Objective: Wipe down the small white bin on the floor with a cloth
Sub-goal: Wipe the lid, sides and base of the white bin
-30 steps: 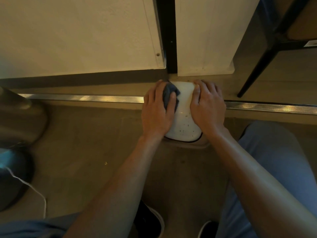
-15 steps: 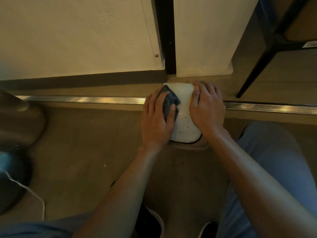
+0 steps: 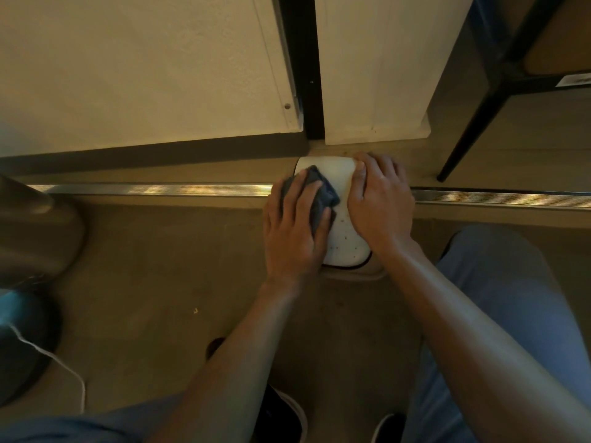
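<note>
The small white bin [image 3: 343,233] stands on the floor below me, its speckled lid seen from above. My left hand [image 3: 295,228] lies on the left half of the lid and presses a dark blue cloth [image 3: 319,193] against it, fingers spread over the cloth. My right hand [image 3: 380,203] rests flat on the right side of the lid with its fingers reaching over the far edge. The bin's sides are hidden under both hands.
A metal floor strip [image 3: 160,189] runs left to right under the bin. White cabinet panels [image 3: 144,75] with a dark gap rise just behind. A black chair leg [image 3: 460,145] stands at the right. At the left sit a dark round object [image 3: 28,340] and a white cord [image 3: 51,356].
My left hand has slid the cloth back toward me and a little left, baring the far left corner of the lid. My right hand has stayed where it was.
</note>
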A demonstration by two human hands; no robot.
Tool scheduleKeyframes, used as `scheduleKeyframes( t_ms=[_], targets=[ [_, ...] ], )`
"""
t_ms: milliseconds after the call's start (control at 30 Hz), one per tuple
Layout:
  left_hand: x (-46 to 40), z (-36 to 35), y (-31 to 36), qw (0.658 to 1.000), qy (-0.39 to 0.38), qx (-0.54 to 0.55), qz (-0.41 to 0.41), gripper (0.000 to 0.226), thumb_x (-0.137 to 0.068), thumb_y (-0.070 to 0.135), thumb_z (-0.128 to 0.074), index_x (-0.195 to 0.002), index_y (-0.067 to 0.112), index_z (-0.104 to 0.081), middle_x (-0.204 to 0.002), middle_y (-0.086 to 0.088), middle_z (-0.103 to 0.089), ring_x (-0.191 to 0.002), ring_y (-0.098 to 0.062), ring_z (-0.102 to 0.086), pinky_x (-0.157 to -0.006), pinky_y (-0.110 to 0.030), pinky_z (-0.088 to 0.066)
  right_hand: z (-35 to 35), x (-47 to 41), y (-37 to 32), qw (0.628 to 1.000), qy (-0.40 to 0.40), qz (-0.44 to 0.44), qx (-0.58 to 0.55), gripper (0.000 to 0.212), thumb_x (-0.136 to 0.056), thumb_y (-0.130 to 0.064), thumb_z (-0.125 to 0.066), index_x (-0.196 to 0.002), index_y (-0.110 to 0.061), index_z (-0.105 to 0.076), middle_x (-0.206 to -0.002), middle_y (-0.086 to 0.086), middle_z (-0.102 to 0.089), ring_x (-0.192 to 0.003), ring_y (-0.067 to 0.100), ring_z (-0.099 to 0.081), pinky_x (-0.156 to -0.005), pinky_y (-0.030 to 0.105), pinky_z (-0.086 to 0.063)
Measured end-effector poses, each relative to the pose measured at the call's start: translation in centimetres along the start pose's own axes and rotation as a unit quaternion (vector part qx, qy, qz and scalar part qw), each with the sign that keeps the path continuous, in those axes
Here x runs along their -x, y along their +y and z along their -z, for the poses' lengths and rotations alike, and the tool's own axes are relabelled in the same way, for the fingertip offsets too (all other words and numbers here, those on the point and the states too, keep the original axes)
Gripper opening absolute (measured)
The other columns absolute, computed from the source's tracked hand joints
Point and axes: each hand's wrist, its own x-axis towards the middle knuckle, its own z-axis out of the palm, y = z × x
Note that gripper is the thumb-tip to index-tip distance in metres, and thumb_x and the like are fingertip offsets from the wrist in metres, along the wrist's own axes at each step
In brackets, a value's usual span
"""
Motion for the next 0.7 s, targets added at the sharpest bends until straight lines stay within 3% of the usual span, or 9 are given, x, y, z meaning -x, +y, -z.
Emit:
scheduleKeyframes(
  t_ms=[133,233,400,533,600,700],
  targets=[
    [-3.5,0.4,-0.2,0.986,-0.020,0.073,0.145,0.050,-0.105,0.047,-0.040,-0.147,0.018,-0.043,-0.146,-0.006,-0.050,-0.134,-0.023,-0.047,-0.105,-0.044,-0.048,-0.1,0.0,0.2,1.000,0.001,0.000,-0.001,0.041,-0.108,-0.032,-0.033,-0.133,-0.014,-0.061,-0.134,0.006,-0.060,-0.130,0.023,-0.049,-0.102,0.039,-0.047],
    [-7.3,0.0,0.1,0.973,-0.034,0.069,0.216,0.048,-0.105,0.047,-0.040,-0.143,0.019,-0.047,-0.137,-0.004,-0.057,-0.126,-0.024,-0.053,-0.102,-0.044,-0.049,-0.2,-0.1,0.1,1.000,0.004,-0.003,0.000,0.041,-0.108,-0.032,-0.033,-0.132,-0.015,-0.061,-0.133,0.005,-0.061,-0.130,0.023,-0.049,-0.103,0.041,-0.047],
    [-4.9,-0.7,1.4,0.996,-0.014,-0.029,0.077,0.049,-0.105,0.044,-0.041,-0.144,0.016,-0.048,-0.148,-0.006,-0.051,-0.141,-0.028,-0.041,-0.113,-0.046,-0.039,-0.4,0.0,0.0,1.000,0.006,-0.002,0.004,0.043,-0.107,-0.033,-0.030,-0.132,-0.016,-0.061,-0.133,0.004,-0.061,-0.131,0.022,-0.050,-0.103,0.040,-0.048],
    [-0.9,-0.2,-0.8,1.000,-0.009,0.002,-0.013,0.051,-0.106,0.046,-0.039,-0.149,0.018,-0.040,-0.159,-0.008,-0.039,-0.150,-0.029,-0.029,-0.121,-0.046,-0.029,-0.3,0.0,0.1,1.000,0.010,0.005,-0.001,0.042,-0.107,-0.033,-0.031,-0.131,-0.015,-0.061,-0.131,0.005,-0.062,-0.128,0.021,-0.050,-0.102,0.037,-0.046],
    [-1.1,0.3,-1.5,0.998,-0.019,0.053,0.027,0.051,-0.106,0.044,-0.042,-0.148,0.016,-0.041,-0.156,-0.008,-0.042,-0.147,-0.027,-0.034,-0.117,-0.046,-0.036,-0.3,0.0,0.2,1.000,0.010,0.008,-0.001,0.042,-0.107,-0.033,-0.032,-0.132,-0.015,-0.061,-0.132,0.005,-0.061,-0.128,0.021,-0.049,-0.102,0.036,-0.044],
    [-4.6,0.4,-0.9,0.984,-0.027,0.090,0.154,0.048,-0.105,0.048,-0.041,-0.145,0.020,-0.044,-0.142,-0.003,-0.053,-0.129,-0.019,-0.050,-0.104,-0.044,-0.049,-0.3,0.0,0.2,1.000,0.004,0.010,-0.005,0.041,-0.108,-0.032,-0.033,-0.132,-0.015,-0.061,-0.132,0.005,-0.061,-0.129,0.022,-0.049,-0.102,0.037,-0.046]
  ],
)
